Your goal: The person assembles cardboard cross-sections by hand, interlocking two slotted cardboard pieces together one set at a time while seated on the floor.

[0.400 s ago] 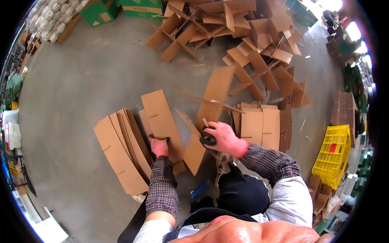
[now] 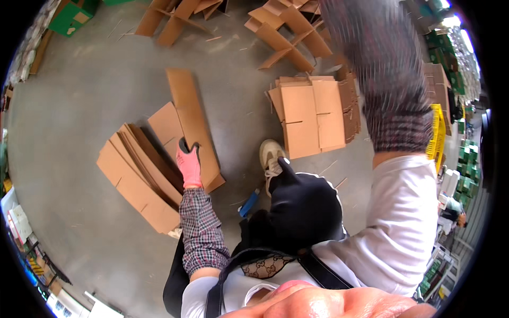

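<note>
My left hand [image 2: 189, 165], in a pink glove with dark fingertips, grips the left edge of a long cardboard strip [image 2: 197, 119]. That strip stands slanted over another slotted cardboard piece [image 2: 163, 125]. Just left of it leans a fanned stack of slotted cardboard strips [image 2: 135, 177]. My right forearm [image 2: 395, 79], in a checked sleeve and blurred, reaches far up and to the right. The right hand itself is beyond the top edge, so what it holds is hidden.
Shorter slotted cardboard pieces [image 2: 302, 114] are stacked right of centre. Interlocked cardboard dividers [image 2: 291, 37] lie piled beyond. A blue tool-like object [image 2: 248, 204] rests on the floor near my shoe [image 2: 271, 155]. A yellow crate [image 2: 437, 138] is at right, a green box [image 2: 72, 17] far left.
My right arm has swung up and away, its hand leaving view; the crossed cardboard pieces it held are out of sight. The strip at my left hand now stands more tilted. The view has shifted.
</note>
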A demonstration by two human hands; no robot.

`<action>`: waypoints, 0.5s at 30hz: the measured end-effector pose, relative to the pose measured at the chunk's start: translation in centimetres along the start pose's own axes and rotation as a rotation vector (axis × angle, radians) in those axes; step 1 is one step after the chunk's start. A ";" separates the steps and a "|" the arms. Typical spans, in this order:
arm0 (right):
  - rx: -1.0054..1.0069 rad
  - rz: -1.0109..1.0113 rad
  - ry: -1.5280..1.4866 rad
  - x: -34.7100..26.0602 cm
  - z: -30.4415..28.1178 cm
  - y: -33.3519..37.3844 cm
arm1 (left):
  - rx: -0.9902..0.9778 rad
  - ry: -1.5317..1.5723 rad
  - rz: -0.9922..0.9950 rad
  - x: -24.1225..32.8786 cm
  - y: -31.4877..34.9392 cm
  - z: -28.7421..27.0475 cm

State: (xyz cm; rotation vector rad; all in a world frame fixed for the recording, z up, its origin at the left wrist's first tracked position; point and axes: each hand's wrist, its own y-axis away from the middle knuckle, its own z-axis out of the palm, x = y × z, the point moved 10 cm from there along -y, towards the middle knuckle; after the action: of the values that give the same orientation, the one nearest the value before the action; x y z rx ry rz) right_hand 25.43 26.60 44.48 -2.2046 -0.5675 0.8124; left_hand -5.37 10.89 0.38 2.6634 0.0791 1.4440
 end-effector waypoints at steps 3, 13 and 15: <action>-0.133 0.156 0.628 1.1 2.3 20.8 | -0.155 0.128 -0.144 -7.6 1.5 -0.5; -0.905 1.100 0.707 -0.6 8.4 56.4 | -0.276 -0.486 -0.204 -5.4 3.7 2.1; -0.925 0.876 0.551 -3.2 10.2 55.0 | -0.312 -0.502 -0.178 -3.2 3.1 3.6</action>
State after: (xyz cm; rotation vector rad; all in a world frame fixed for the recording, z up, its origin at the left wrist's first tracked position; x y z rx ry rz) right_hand 24.51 -6.42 -0.76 -3.4265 0.4626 0.2624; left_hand -4.16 7.19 -3.87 2.5861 0.0406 0.6459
